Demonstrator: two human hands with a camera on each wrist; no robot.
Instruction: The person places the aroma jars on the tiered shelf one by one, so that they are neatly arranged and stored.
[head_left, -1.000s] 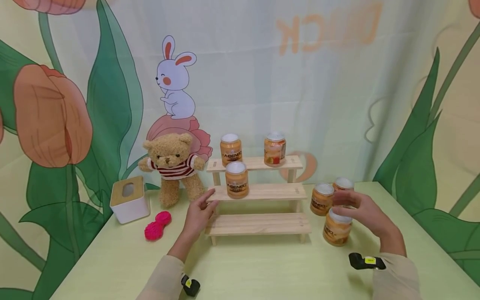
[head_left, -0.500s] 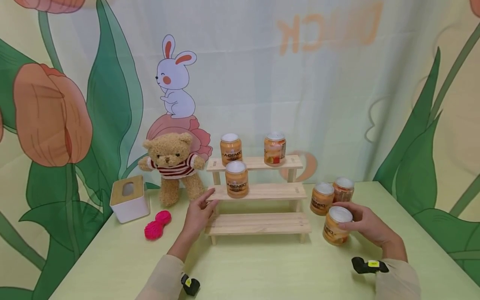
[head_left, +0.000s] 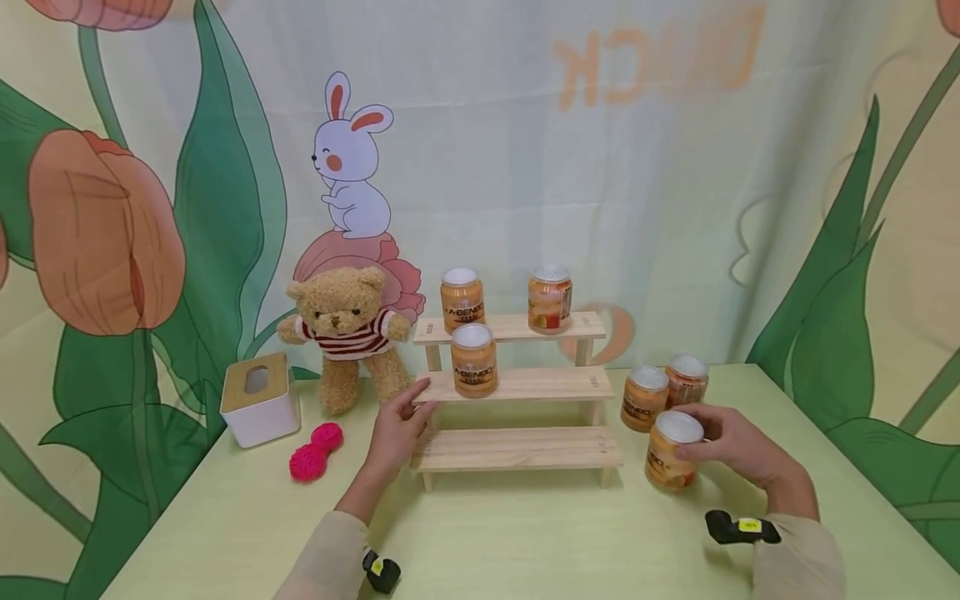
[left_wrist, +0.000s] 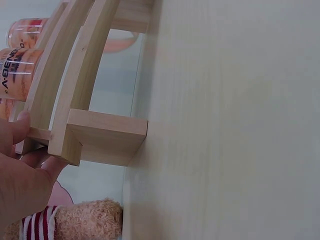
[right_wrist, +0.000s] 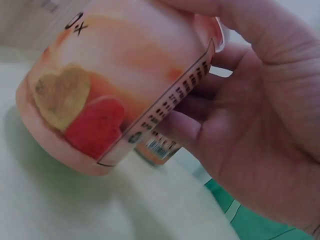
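Observation:
My right hand [head_left: 738, 450] grips an orange-labelled jar [head_left: 670, 467] with a white lid, thumb on the near side and fingers round behind. Its bottom is at the tabletop, right of the three-tier wooden stand [head_left: 517, 448]. In the right wrist view the jar [right_wrist: 110, 80] fills much of the picture, with fruit shapes on its label. My left hand [head_left: 397, 425] holds the left end of the stand's middle tier; the left wrist view shows the thumb [left_wrist: 21, 127] over the board and fingers underneath. A jar [head_left: 474, 367] stands on that tier near this hand.
Two more jars, one left [head_left: 461, 304] and one right [head_left: 550, 302], stand on the top tier. Behind the held jar are a jar [head_left: 642, 404] and another [head_left: 687, 383]. A teddy bear [head_left: 341, 321], tissue box [head_left: 262, 417] and pink object [head_left: 315, 452] sit at left.
My right hand has come down from over the right-hand jars and taken hold of the front one, which has shifted very slightly. The left hand stays at the stand.

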